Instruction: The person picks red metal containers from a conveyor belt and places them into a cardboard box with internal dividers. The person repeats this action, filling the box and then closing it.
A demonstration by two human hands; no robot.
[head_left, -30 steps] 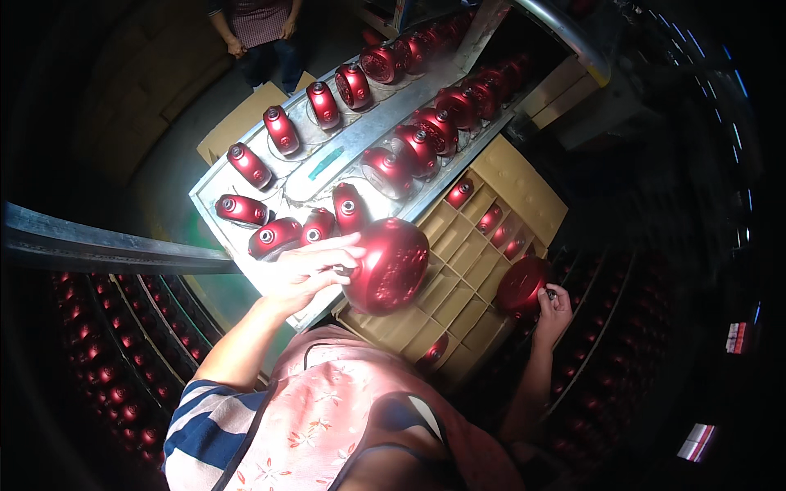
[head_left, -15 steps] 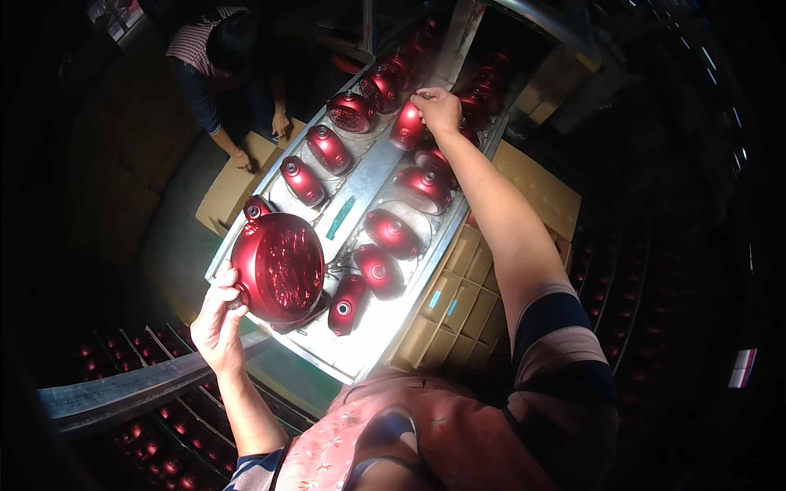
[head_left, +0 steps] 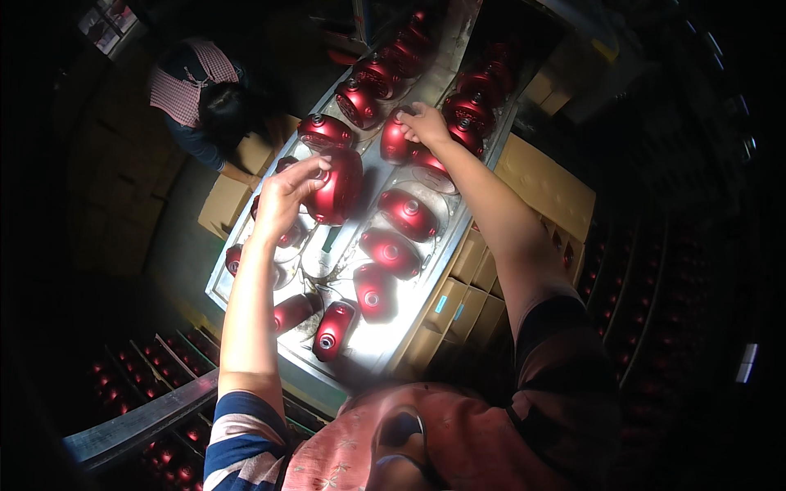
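Note:
My left hand [head_left: 286, 196] is closed at the neck of a shiny red disc-shaped bauble [head_left: 341, 192], held up over the left half of the conveyor table and seen nearly edge-on. My right hand [head_left: 426, 126] reaches further out and pinches the neck of another red bauble [head_left: 395, 141] above the middle strip. Whether that one touches the table cannot be told. Similar baubles stand on edge in two rows, necks up, such as one [head_left: 391, 252] on the right and one [head_left: 357, 102] on the left. A nearer bauble [head_left: 334, 331] leans at the front end.
A metal-edged table [head_left: 352, 364] runs away from me. Divided cardboard boxes [head_left: 442, 315] stand along its right side. At the far left a co-worker [head_left: 201, 98] bends over a carton [head_left: 225, 200]. Trays of red pieces [head_left: 123, 376] lie low at the left behind a metal rail [head_left: 147, 417].
My left hand has moved away from me and right, and its bauble has turned from face-on to edge-on. My right hand has shifted slightly left with its bauble. The co-worker has bent lower.

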